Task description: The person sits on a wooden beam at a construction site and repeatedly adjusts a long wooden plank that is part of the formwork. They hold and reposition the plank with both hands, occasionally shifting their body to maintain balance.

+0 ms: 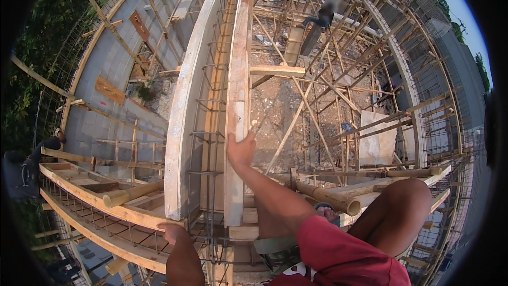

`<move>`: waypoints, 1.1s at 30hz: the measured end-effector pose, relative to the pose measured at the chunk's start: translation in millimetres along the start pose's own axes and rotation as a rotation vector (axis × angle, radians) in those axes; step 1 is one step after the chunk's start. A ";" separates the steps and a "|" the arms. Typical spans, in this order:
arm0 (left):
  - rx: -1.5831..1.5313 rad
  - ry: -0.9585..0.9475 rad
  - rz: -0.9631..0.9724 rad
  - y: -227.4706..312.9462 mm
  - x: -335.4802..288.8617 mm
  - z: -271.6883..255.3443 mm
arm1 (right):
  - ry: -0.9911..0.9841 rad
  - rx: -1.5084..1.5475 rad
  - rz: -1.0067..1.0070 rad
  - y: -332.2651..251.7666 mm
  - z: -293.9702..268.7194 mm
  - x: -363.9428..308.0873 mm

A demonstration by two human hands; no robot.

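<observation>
Two long whitish formwork boards run away from me, a left board (182,127) and a right board (235,169). Between them lies a rebar cage (206,148) of long bars and stirrups. My right hand (242,149) reaches out and grips the right board, its fingers round the board's edge. Just beyond that hand is a small pale tip (254,123), too small to name. Low and nearer, my left hand (170,232) is closed on the end of a timber rail (143,213) by the left board's near end; its fingers are partly hidden.
Bamboo poles (333,199) lie across the frame near my bent knee and sandalled foot. Below, at right, props and diagonal braces (296,122) stand over rubble ground. One person (324,16) is far off; another (32,169) is at the left edge. A block wall (106,69) stands left.
</observation>
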State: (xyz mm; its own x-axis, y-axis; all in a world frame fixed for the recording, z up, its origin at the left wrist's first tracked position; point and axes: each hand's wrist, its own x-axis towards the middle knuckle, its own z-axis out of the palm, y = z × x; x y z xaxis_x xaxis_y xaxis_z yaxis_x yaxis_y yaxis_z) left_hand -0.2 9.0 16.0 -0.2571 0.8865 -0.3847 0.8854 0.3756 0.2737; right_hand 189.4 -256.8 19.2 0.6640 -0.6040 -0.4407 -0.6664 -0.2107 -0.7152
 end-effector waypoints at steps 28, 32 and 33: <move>0.093 0.049 0.010 1.9 -2.9 -2.2 | 0.050 0.007 -0.022 4.1 6.5 1.0; 0.053 0.052 0.003 -0.3 -1.4 1.0 | 0.035 -0.005 -0.015 3.8 5.5 2.6; 0.036 0.049 0.004 0.0 -3.2 0.2 | 0.034 -0.003 -0.017 3.4 4.9 3.2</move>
State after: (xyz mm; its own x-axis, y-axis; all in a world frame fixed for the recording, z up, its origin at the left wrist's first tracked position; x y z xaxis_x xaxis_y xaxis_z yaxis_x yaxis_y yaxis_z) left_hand 0.8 6.1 17.0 -0.2716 0.9004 -0.3400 0.8995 0.3631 0.2430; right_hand 190.8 -255.7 12.7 0.6634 -0.6262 -0.4096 -0.6561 -0.2236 -0.7208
